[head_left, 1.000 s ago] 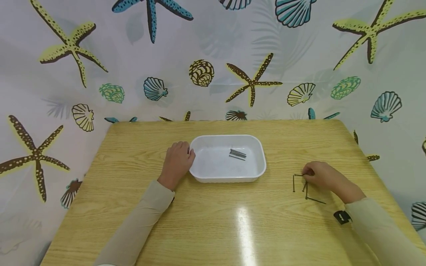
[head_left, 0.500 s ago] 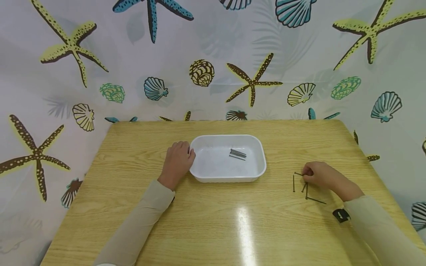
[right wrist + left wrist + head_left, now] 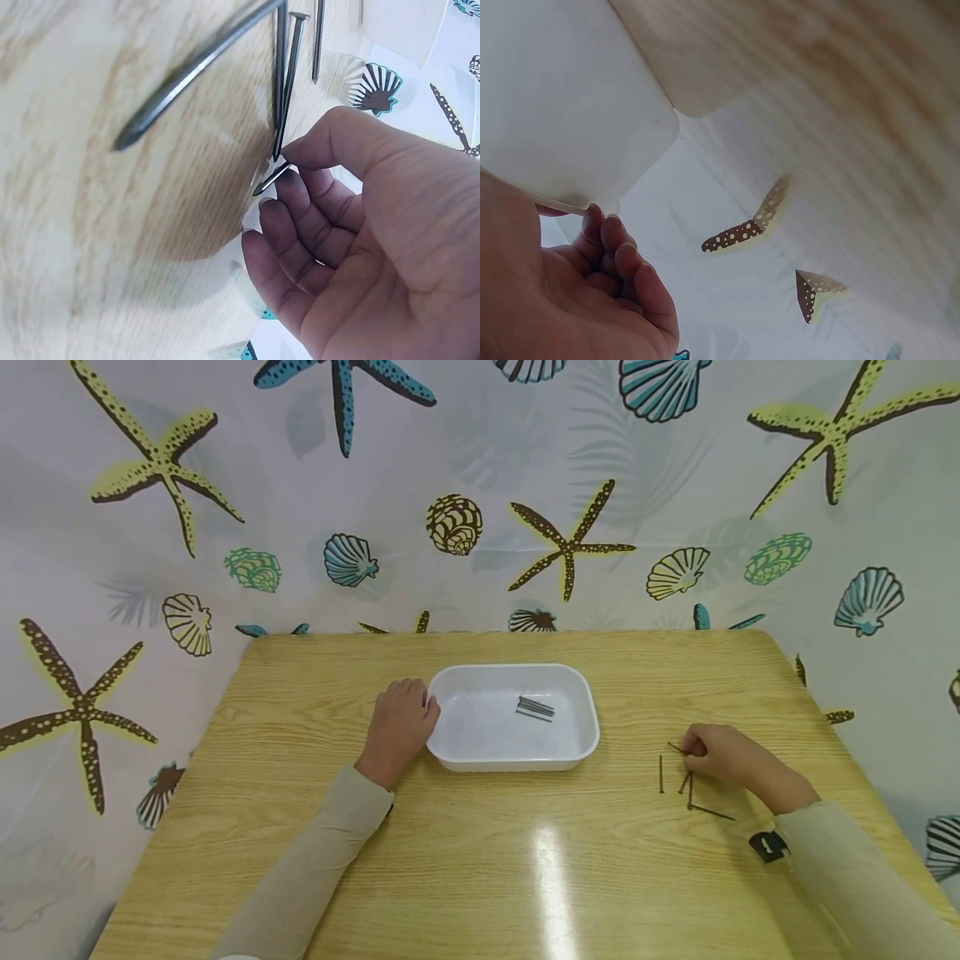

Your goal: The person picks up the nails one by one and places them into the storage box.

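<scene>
At the left end of a white plastic tub (image 3: 510,763), my left hand (image 3: 402,722) holds the rim. The left wrist view shows the fingertips (image 3: 613,229) curled at the tub's edge. Several dark steel nails (image 3: 536,707) lie side by side on the tub's floor. Over on the right, my right hand (image 3: 723,757) pinches a nail (image 3: 271,180) between thumb and fingers, its pointed end sticking out. Close by, more nails lie loose on the table: one upright in view (image 3: 662,774), others crossing or meeting just below the hand, including a slanted nail (image 3: 712,812).
The wooden table (image 3: 465,877) carries the tub near its back half. Behind and beside it hangs a white cloth (image 3: 300,493) printed with starfish and shells. A black strap piece (image 3: 770,847) shows at the right sleeve.
The nail in my right hand has turned, its free end swinging up and slightly right off its earlier line. My left hand, the tub and the other nails have stayed put.
</scene>
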Action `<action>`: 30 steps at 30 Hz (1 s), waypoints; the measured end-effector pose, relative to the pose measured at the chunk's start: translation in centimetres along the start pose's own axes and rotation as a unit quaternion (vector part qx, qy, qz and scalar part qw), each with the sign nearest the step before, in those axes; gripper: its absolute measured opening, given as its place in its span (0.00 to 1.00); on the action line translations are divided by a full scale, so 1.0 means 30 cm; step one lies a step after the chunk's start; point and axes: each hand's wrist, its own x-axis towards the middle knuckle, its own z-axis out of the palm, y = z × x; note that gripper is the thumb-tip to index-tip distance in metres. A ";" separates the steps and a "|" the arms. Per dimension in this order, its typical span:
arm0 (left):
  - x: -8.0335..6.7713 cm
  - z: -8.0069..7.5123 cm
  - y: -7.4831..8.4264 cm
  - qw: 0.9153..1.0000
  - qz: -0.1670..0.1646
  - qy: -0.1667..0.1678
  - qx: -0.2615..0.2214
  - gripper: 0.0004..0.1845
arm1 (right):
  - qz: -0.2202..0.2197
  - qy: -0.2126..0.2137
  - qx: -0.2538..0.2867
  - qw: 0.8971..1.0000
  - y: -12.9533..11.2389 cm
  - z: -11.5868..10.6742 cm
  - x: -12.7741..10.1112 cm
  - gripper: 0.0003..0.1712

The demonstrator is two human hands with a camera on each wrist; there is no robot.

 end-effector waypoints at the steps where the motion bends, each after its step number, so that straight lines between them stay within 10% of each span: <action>1: 0.000 0.000 0.000 1.000 0.000 0.001 0.001 0.13 | 0.001 0.002 0.000 1.000 0.000 0.000 0.000 0.07; 30: 0.001 0.002 0.005 1.000 -0.010 -0.007 -0.006 0.13 | 0.002 0.045 0.020 0.999 0.011 0.010 -0.011 0.05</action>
